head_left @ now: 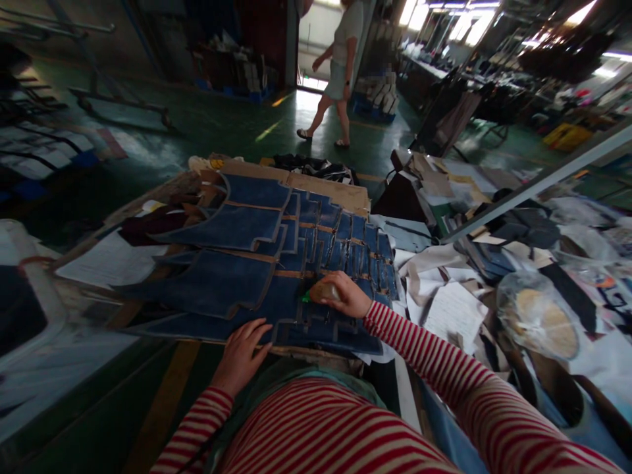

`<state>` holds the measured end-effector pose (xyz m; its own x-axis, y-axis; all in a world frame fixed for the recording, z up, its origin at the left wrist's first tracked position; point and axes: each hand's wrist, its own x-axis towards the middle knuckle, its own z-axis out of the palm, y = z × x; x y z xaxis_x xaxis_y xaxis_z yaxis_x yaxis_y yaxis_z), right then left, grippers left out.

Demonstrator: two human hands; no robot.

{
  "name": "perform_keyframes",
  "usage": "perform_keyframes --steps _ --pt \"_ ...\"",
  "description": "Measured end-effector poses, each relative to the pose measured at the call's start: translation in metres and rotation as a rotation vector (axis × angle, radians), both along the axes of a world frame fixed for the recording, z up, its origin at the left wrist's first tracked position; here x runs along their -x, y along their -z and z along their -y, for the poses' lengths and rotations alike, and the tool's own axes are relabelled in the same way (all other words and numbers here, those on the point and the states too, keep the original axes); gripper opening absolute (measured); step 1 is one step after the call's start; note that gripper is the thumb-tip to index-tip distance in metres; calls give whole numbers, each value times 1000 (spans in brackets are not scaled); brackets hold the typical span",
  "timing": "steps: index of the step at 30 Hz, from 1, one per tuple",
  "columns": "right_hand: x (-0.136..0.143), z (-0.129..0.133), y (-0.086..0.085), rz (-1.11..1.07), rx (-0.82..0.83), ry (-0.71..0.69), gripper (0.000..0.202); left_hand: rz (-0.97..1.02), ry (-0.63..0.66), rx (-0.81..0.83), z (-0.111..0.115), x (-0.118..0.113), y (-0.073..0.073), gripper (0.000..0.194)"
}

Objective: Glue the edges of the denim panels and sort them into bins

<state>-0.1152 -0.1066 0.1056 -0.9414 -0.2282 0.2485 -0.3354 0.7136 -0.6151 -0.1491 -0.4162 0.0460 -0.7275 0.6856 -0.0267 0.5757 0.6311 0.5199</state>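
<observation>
Workshop with glossy green floor (197, 125); a walking person (340, 66) in a pale top and shorts crosses it beyond the worktop. Dark blue flat cut pieces (212, 276) with grey edges lie overlapped on brown cardboard (328, 189). Right hand (345, 295): fingers closed around a small bottle-like object with a green tip (323, 293), held over the pieces' near half. Left hand (244, 355): empty, fingers slightly spread, fingertips at the pieces' near edge. White papers (457, 316) lie right of the stack.

Dim indoor light; bright white daylight enters the far doorway, glaring off the glossy green floor (197, 118). Long white ceiling lights (486, 5) burn out upper right. Edges stretch and smear; shadows pool lower left.
</observation>
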Motion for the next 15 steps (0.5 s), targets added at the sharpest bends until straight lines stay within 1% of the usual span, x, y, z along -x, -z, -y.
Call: perform_keyframes --steps 4,9,15 --pt "11 -5 -1 -66 -29 72 42 9 -5 -1 -1 1 -1 32" --pt "17 -9 -8 -120 -43 77 41 1 -15 -13 0 0 0 31" --pt "27 -13 -5 -155 -48 84 41 -9 -16 -15 0 0 1 31"
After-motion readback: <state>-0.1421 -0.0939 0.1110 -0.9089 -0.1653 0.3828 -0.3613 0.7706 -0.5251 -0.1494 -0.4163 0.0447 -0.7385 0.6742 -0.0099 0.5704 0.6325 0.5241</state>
